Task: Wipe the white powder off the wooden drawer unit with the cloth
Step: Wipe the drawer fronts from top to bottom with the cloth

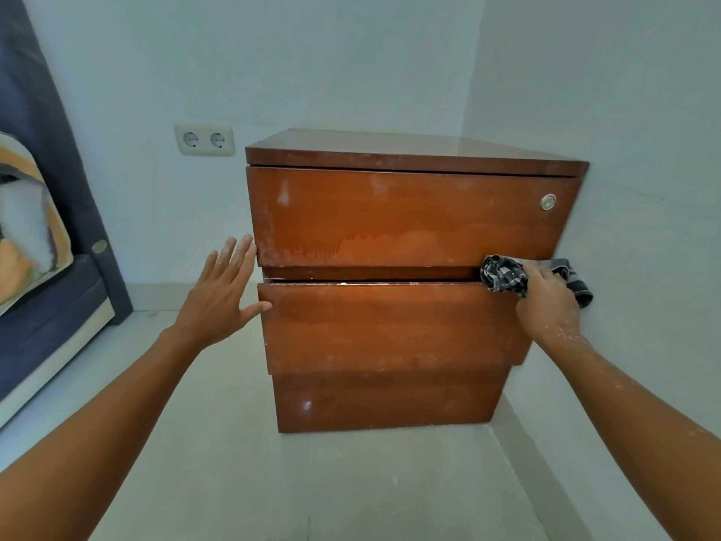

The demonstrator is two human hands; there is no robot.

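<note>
The wooden drawer unit [394, 329] stands in the corner, reddish brown, with three drawer fronts. White powder [351, 244] streaks the lower part of the top drawer front, and a smear sits near its upper left. My right hand [546, 302] grips a bunched dark checked cloth [503, 273] against the right end of the gap between the top and middle drawers. My left hand [222, 294] is open with fingers spread, its thumb touching the left edge of the middle drawer. Powder speckles my right wrist.
A round metal lock [547, 201] sits at the top drawer's upper right. A double wall socket [204, 140] is left of the unit. A dark bed or sofa [47, 318] with a patterned cushion lies at far left. The right wall nearly touches the unit.
</note>
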